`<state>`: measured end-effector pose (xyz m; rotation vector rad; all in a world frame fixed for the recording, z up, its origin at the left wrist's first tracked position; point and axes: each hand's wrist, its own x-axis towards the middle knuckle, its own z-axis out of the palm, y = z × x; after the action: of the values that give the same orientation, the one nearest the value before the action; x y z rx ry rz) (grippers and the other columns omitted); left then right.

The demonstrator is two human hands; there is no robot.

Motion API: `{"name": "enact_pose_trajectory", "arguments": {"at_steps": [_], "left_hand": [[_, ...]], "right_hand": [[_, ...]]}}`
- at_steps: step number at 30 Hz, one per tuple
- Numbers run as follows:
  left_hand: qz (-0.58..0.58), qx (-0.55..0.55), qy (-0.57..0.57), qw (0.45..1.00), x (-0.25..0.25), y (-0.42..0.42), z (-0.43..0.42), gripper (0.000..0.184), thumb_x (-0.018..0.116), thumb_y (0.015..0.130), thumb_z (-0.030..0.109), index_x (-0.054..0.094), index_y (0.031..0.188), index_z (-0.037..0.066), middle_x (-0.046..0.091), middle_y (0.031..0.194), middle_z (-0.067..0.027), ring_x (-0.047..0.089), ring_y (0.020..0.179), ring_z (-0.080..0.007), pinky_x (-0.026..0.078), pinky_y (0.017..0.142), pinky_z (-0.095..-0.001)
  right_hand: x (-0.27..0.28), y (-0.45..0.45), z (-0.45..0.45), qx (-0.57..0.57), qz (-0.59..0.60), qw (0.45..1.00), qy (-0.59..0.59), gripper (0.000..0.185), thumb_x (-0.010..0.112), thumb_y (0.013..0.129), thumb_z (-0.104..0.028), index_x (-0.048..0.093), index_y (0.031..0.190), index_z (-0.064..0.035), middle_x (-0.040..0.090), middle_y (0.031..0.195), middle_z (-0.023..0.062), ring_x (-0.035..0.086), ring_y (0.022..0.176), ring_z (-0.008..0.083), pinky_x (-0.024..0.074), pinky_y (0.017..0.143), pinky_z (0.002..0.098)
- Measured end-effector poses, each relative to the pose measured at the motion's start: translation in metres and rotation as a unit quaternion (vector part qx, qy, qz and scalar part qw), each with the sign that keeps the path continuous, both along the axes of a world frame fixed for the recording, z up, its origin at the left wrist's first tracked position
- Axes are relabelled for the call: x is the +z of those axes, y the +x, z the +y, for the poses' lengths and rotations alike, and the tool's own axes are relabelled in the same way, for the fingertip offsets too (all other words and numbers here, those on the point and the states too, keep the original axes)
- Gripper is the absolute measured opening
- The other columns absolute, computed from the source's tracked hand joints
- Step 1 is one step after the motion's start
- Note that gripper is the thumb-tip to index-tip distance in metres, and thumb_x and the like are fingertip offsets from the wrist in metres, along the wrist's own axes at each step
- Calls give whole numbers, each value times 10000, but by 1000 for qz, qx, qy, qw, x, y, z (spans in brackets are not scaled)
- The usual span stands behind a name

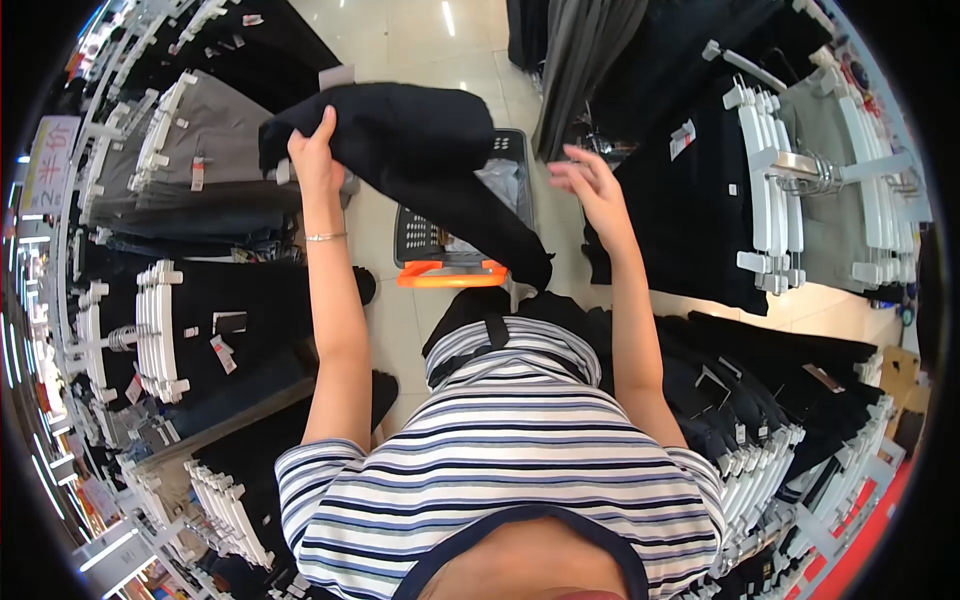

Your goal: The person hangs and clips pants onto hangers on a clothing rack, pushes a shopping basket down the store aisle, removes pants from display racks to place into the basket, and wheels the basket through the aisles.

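Note:
A pair of black trousers (410,130) is held up in front of me, gripped at its left end by my left hand (316,158). One part of the cloth is bunched across the top, and a narrower length hangs down toward my waist. White tags stick out near my left fingers. To the right of the trousers, my right hand (592,188) is raised with its fingers apart and nothing in it. Beneath the cloth stands a dark grey shopping basket cart (413,235) with an orange handle (452,275), partly covered by the trousers. Something in clear plastic (505,182) lies inside it.
Racks of trousers on white hangers line both sides: grey trousers (225,135) and black trousers (265,300) at left, more black trousers (690,220) at right. A tiled floor (405,40) runs down the narrow aisle. A price sign (48,165) hangs at far left.

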<state>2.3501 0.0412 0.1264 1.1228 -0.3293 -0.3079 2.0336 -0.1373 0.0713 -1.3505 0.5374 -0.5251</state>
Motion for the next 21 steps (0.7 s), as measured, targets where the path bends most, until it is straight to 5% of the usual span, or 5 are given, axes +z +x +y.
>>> {"name": "enact_pose_trajectory", "arguments": {"at_steps": [11,14,16,20,21], "left_hand": [[170,-37,34,984,-39,17,59,187,555,753,-51,577,938,-38,621,957,-162,617,889,-308,508,820,-433],[249,-178,-21,952,-25,6,55,372,524,718,86,543,1052,-76,567,1114,-222,541,1052,-374,395,971,-476],[232,-88,0,969,-30,11,54,462,498,687,104,501,1106,-92,526,1177,-234,499,1105,-388,353,1007,-473],[203,-182,-73,959,-34,18,58,321,430,709,83,564,937,-97,604,1021,-209,584,982,-335,440,920,-444],[174,-136,-50,974,-24,2,49,265,406,727,88,581,846,-72,628,914,-180,621,882,-297,488,848,-420]], "right_hand": [[-48,-180,46,-319,232,912,111,257,438,928,-147,534,1123,-10,631,991,108,598,883,154,433,807,271],[-55,-200,62,-371,252,883,140,271,440,930,-171,533,1128,-12,632,990,103,600,887,155,433,809,271],[-59,-204,69,-382,251,877,150,284,454,933,-202,531,1140,-24,633,1003,97,604,903,155,436,817,271],[-56,-197,77,-362,238,890,144,293,453,935,-215,530,1143,-25,628,1011,98,599,910,156,431,823,271],[-54,-194,77,-356,236,894,138,295,452,935,-217,529,1143,-24,626,1013,99,599,911,156,430,824,271]]}}
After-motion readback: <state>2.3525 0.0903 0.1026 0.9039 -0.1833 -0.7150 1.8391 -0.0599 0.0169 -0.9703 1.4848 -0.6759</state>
